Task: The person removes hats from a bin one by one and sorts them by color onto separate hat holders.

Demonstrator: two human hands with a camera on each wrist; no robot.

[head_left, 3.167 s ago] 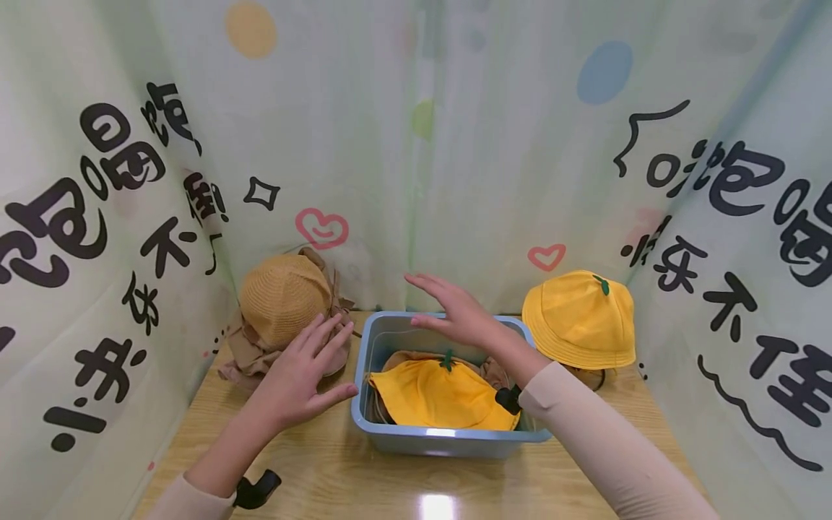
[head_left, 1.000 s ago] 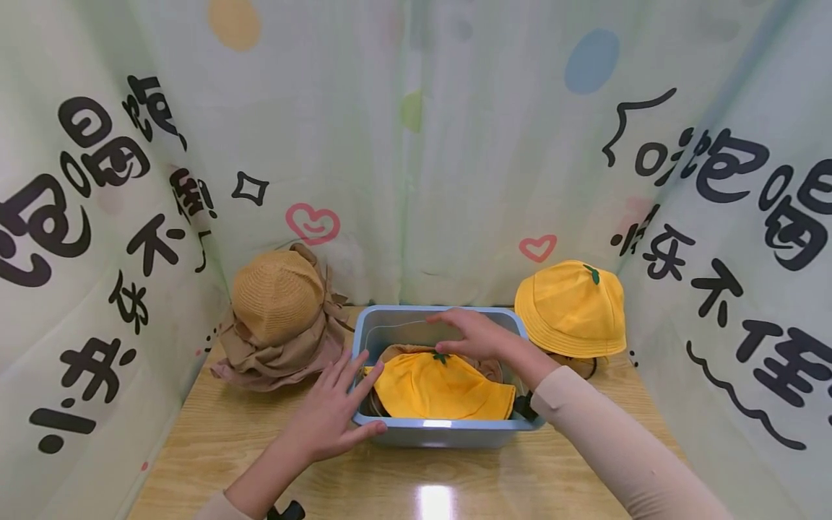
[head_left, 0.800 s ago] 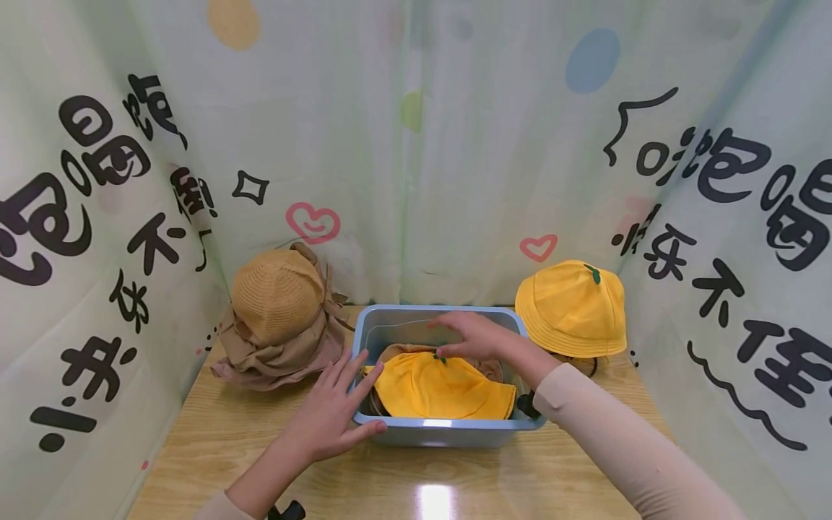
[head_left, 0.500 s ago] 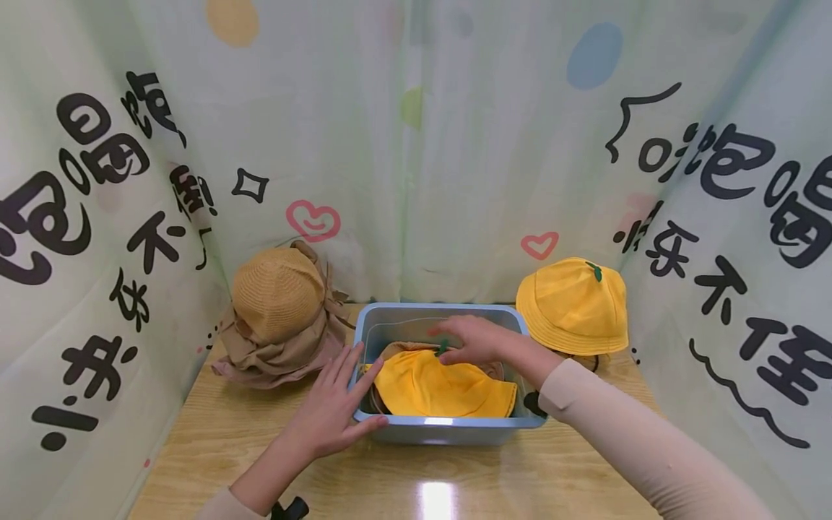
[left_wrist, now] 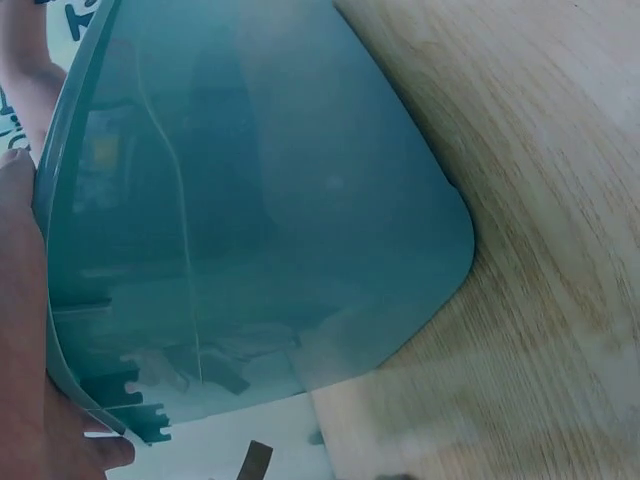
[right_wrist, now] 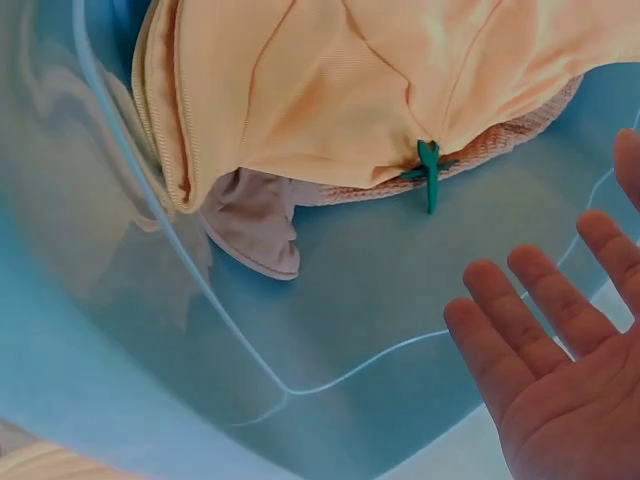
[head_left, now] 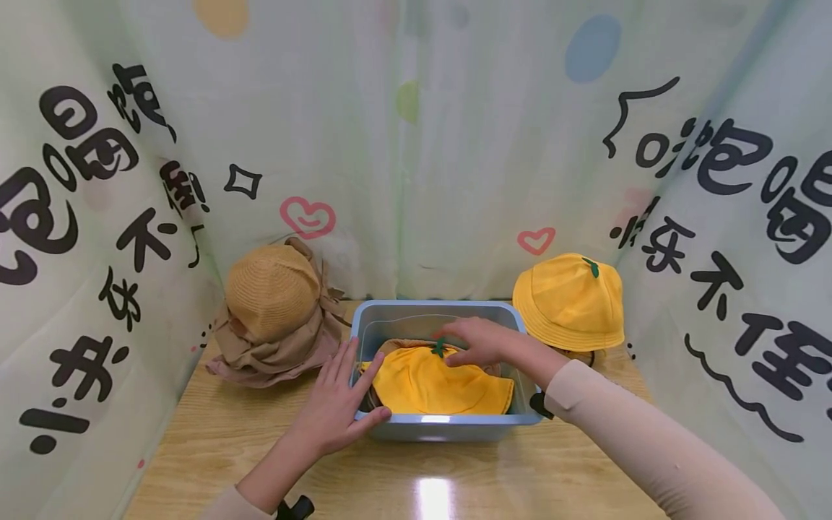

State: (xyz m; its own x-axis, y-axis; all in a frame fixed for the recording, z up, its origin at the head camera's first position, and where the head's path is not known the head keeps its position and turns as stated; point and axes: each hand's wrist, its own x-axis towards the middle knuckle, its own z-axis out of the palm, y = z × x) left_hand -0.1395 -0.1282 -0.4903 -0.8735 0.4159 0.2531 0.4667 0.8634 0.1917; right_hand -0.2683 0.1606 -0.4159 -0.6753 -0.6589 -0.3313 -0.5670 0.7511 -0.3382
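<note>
A blue plastic bin (head_left: 455, 431) stands on the table. Inside it lies a folded yellow bucket hat (head_left: 432, 386) with a green sprout (right_wrist: 428, 180), on top of a tan woven hat (right_wrist: 530, 128) and brownish fabric (right_wrist: 250, 225). My left hand (head_left: 334, 404) rests at the bin's left rim, fingers straight; in the left wrist view the bin's side wall (left_wrist: 280, 200) fills much of the frame. My right hand (head_left: 484, 341) hovers over the bin near the sprout. In the right wrist view its palm and fingers are spread, holding nothing.
A straw hat (head_left: 273, 285) with brown fabric brim stands left of the bin. Another yellow bucket hat (head_left: 572, 303) with a sprout stands at the right. A printed curtain (head_left: 468, 180) encloses the wooden table (head_left: 364, 484) at the back and sides.
My left hand has moved from in front of the straw hat to the bin's left rim. My right hand has come down from above the bin toward the yellow hat's sprout.
</note>
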